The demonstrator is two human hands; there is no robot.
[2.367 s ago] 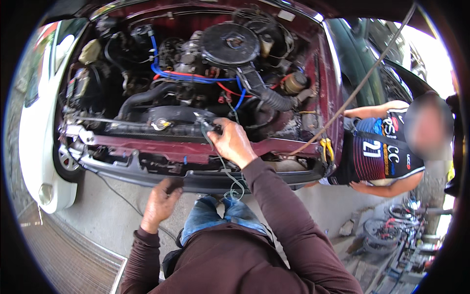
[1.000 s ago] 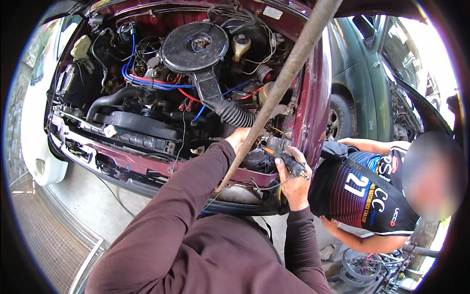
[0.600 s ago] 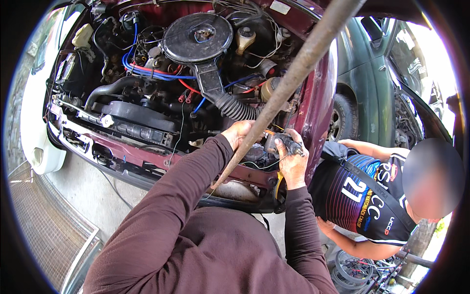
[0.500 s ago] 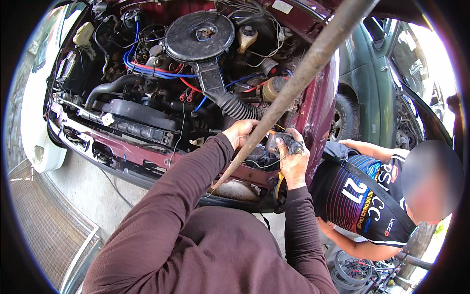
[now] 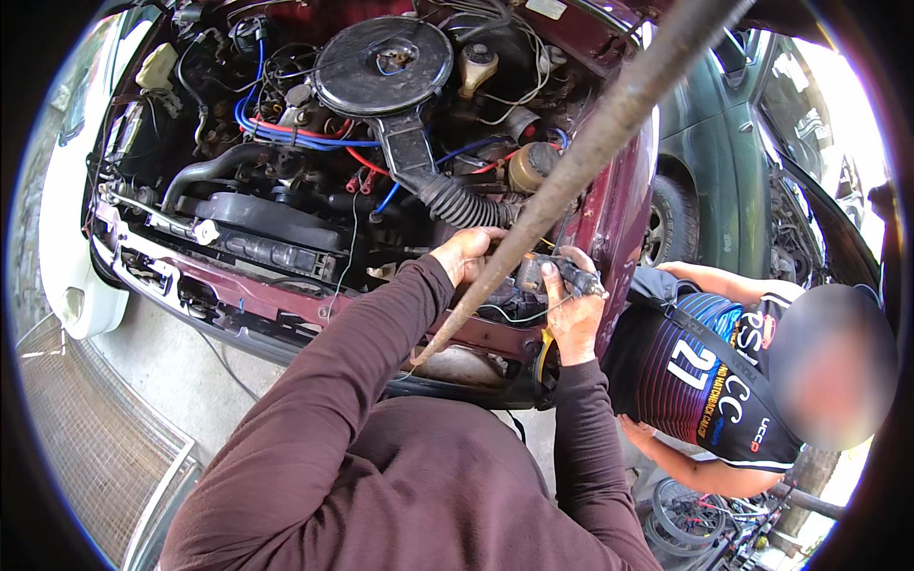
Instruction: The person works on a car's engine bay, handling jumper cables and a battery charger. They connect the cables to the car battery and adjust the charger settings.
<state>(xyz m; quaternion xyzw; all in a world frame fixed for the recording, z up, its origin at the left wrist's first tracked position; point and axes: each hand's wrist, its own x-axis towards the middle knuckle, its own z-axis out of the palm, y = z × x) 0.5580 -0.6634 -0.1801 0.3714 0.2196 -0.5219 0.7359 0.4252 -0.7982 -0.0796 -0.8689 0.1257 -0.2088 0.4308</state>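
Observation:
My right hand [image 5: 574, 322] is closed round a dark cylindrical car part [image 5: 577, 278], its thumb lying along the top, over the front corner of the engine bay. A thin pale wire [image 5: 509, 321] runs close below that hand. To its left, my left hand [image 5: 464, 255] is closed with the fingers curled. The slanting metal pole [image 5: 571, 181] hides its fingertips and whatever they hold. Just beyond the left hand lies a ribbed black air hose [image 5: 466, 205]. A yellow-handled tool [image 5: 545, 354] hangs at the car's front edge, beside my right wrist.
A round black air cleaner [image 5: 383, 71] and red and blue cables [image 5: 305, 141] fill the engine bay. On the right stands a person in a printed jersey [image 5: 705, 366], near a green vehicle [image 5: 709, 181]. A white car [image 5: 86, 276] and wire mesh [image 5: 95, 428] are at left.
My right hand has turned the dark cylindrical part slightly, its end now pointing a little further right. My left hand has barely moved. The person's head at right is slightly lower.

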